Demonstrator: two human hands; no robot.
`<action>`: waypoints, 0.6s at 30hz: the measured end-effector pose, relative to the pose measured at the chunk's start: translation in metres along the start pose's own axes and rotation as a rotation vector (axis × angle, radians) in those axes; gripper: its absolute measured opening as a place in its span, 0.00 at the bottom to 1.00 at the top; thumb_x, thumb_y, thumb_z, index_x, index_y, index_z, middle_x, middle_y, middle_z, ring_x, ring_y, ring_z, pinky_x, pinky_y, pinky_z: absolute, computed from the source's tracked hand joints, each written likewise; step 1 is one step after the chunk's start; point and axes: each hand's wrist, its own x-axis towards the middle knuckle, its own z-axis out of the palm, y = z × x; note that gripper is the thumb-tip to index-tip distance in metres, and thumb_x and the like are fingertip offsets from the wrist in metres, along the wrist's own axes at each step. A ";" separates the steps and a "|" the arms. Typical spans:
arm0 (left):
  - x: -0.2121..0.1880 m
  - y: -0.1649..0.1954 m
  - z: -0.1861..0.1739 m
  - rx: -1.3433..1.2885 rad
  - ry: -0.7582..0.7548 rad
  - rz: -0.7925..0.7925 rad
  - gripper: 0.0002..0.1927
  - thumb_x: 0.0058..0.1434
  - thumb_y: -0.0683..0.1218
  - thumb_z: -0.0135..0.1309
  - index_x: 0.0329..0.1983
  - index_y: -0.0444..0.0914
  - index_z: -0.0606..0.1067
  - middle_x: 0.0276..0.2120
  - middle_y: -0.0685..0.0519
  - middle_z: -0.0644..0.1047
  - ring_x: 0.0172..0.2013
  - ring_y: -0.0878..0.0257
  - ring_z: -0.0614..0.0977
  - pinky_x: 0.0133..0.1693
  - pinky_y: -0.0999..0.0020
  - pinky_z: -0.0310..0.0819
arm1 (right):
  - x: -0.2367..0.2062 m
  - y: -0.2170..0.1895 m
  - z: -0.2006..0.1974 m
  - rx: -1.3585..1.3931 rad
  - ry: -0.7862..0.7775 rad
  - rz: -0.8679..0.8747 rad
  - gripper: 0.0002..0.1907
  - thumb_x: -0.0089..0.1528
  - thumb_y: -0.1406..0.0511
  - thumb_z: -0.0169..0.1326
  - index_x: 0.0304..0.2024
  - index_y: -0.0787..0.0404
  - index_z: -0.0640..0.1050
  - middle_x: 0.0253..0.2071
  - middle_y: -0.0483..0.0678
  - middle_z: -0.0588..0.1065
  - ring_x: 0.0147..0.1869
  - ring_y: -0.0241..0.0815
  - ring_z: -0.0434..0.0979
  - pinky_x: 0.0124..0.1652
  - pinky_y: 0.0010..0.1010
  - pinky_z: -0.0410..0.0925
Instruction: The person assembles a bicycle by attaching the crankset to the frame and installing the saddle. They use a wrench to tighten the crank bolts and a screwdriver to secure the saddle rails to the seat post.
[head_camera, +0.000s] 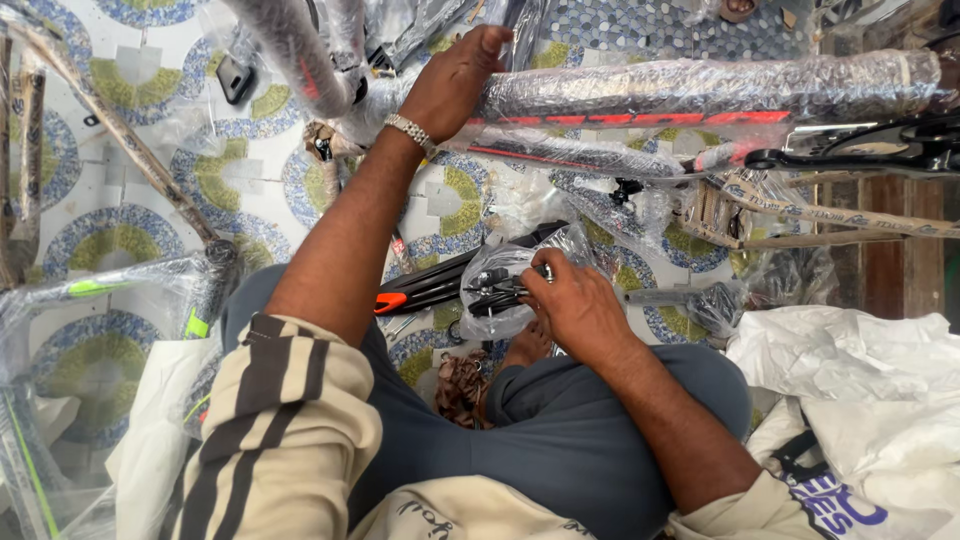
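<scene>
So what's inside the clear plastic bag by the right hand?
Inside the clear plastic bag are dark metal parts, thin and rod-like. The right hand grips them at the bag's edge; the crinkled plastic hides their exact shape. The left hand holds the wrapped frame tube.

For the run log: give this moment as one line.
left hand: gripping plastic-wrapped black-and-red bicycle frame tube | right hand: holding clear plastic bag of dark metal parts

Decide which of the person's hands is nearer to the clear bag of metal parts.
Right. The right hand grips the clear bag of metal parts; the left hand is farther up, on the wrapped bicycle frame tube.
</scene>
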 end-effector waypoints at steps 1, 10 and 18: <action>0.000 -0.002 -0.001 -0.002 -0.007 0.017 0.52 0.62 0.81 0.17 0.66 0.42 0.71 0.53 0.42 0.81 0.57 0.49 0.82 0.58 0.55 0.73 | 0.002 0.001 -0.001 0.000 -0.002 0.009 0.16 0.61 0.59 0.60 0.49 0.56 0.76 0.55 0.55 0.71 0.42 0.51 0.81 0.43 0.47 0.73; -0.049 0.008 0.016 0.134 0.029 -0.123 0.30 0.69 0.67 0.42 0.51 0.39 0.78 0.40 0.47 0.84 0.41 0.54 0.86 0.46 0.57 0.78 | 0.001 0.002 -0.021 0.027 0.210 0.025 0.14 0.59 0.61 0.63 0.44 0.57 0.77 0.52 0.52 0.72 0.40 0.51 0.80 0.39 0.46 0.70; -0.148 -0.007 0.032 -0.055 -0.297 0.099 0.30 0.75 0.64 0.40 0.64 0.37 0.70 0.54 0.40 0.78 0.53 0.45 0.81 0.55 0.53 0.73 | -0.009 0.001 -0.027 0.290 0.468 0.173 0.15 0.62 0.63 0.65 0.45 0.64 0.76 0.52 0.54 0.70 0.40 0.52 0.80 0.35 0.45 0.72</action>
